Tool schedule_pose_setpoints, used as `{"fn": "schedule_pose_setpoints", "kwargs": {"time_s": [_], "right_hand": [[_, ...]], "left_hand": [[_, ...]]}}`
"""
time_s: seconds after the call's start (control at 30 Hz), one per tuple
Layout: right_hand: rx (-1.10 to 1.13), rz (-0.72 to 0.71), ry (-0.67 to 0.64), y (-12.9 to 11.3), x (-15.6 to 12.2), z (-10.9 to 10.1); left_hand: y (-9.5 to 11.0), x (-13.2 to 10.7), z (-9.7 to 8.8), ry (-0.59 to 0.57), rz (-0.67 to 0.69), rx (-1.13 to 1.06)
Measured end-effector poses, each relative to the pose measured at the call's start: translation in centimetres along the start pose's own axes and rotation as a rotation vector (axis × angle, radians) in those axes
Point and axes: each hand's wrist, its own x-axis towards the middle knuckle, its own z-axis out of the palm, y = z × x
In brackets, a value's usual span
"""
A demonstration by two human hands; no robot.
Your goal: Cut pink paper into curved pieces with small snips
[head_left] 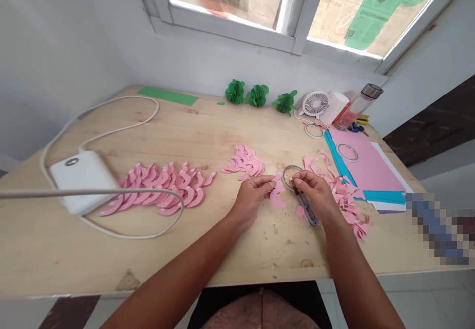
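My left hand (pixel 254 198) pinches a curved pink paper cutout (pixel 277 196) between thumb and fingers, just above the table. My right hand (pixel 314 193) is closed in a pinch beside a ring-shaped tape roll (pixel 285 179). A tiny pale bit shows at its fingertips, too small to name. Under that hand lies a blue-grey cutting tool (pixel 307 209), partly covered. Beyond my left hand is a small pile of pink cutouts (pixel 245 162). A larger heap of curved pink pieces (pixel 178 185) spreads to the left. Pink paper scraps (pixel 347 198) lie right of my right hand.
A white power bank (pixel 87 178) with a looping cable (pixel 168 190) stands at the left. Three green paper ornaments (pixel 257 95) line the back, near a small fan (pixel 315 103) and a bottle (pixel 359 106). Coloured paper sheets (pixel 374 168) carry another tape ring (pixel 348 153).
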Motion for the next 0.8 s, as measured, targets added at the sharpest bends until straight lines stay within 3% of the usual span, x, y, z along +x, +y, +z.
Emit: {"fn": "schedule_pose_setpoints", "kwargs": {"time_s": [0.2,0.5,0.8], "right_hand": [[0.040,-0.051,-0.029,-0.8,-0.5,2.0],[0.027,-0.139,0.108,0.2,0.3,4.8],[0.141,-0.104,0.126,0.6,0.4,5.2]], "left_hand": [[0.5,0.1,-0.2,0.079,0.045,-0.065],[0.4,0.5,-0.5,0.183,0.109,-0.065],[0.2,0.3,-0.5,0.139,0.096,-0.027]]}}
